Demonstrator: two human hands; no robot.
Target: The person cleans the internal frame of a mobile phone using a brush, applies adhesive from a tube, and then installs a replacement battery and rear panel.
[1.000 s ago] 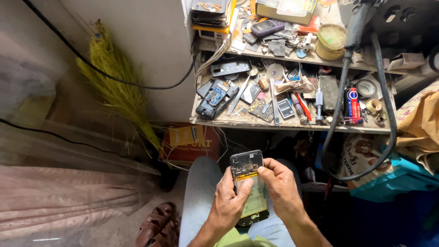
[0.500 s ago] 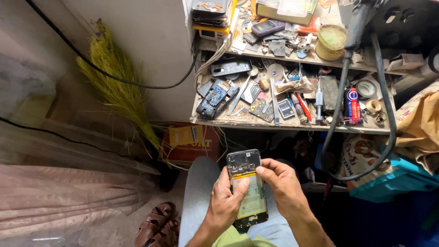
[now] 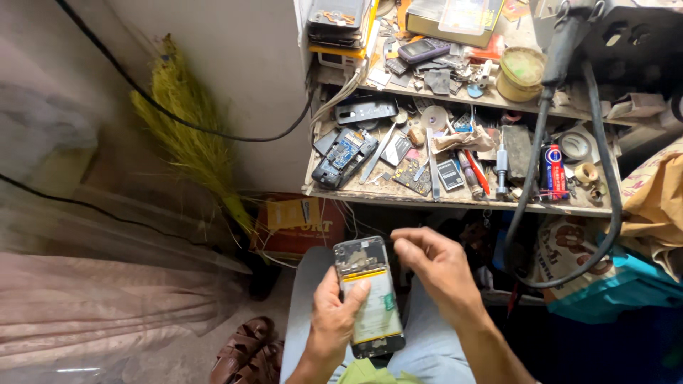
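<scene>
My left hand grips an opened phone with its back cover off, so the circuit board and a pale battery with a yellow strip show. The phone is upright over my lap, thumb lying across the battery. My right hand hovers just right of the phone's top end, fingers curled with thumb and forefinger pinched together; whether something tiny sits between them I cannot tell.
A cluttered wooden workbench ahead carries phone parts, tweezers, a screwdriver, a tube and tape rolls. Black cables hang at right. A straw broom leans at left, a cardboard box sits below, sandals on the floor.
My right hand has lifted off the phone's top edge and moved right, now apart from it. The left hand keeps holding the phone.
</scene>
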